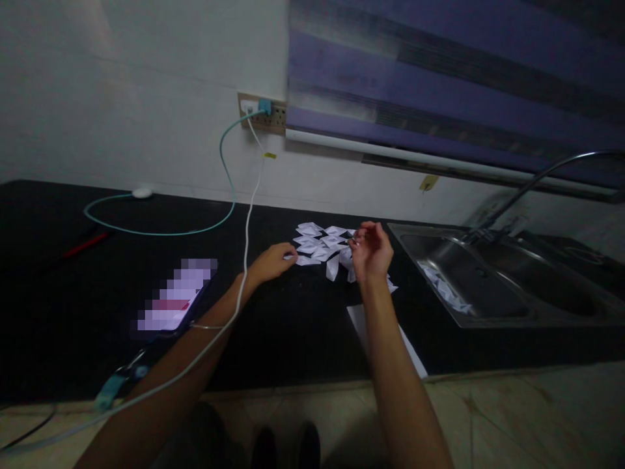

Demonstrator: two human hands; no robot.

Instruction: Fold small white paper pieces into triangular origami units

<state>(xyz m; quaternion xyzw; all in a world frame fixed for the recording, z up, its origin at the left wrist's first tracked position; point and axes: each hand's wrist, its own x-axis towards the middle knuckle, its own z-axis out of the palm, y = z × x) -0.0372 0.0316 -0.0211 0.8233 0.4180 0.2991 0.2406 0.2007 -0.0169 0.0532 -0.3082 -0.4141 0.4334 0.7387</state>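
Observation:
Several small white folded paper boats [322, 253] sit in rough rows on the black countertop [288, 332]. At the left end of the lowest row, the fingers of my left hand [279, 260] close on the tip of a paper boat [307, 261]. My right hand [374, 251] is at the right end of the group, palm partly turned up and fingers curled in. Its fingertips are beside the boats in the upper rows; what they pinch, if anything, is too small to tell. More folded paper pieces [333, 268] lie just left of my right wrist, partly hidden by it.
A white paper sheet [359, 324] lies under my right forearm. On the right is a steel sink [463, 322] with more folded paper [444, 290] inside and a faucet [532, 185]. A lit phone [176, 299] lies left. A white cable [247, 228] crosses over my left forearm.

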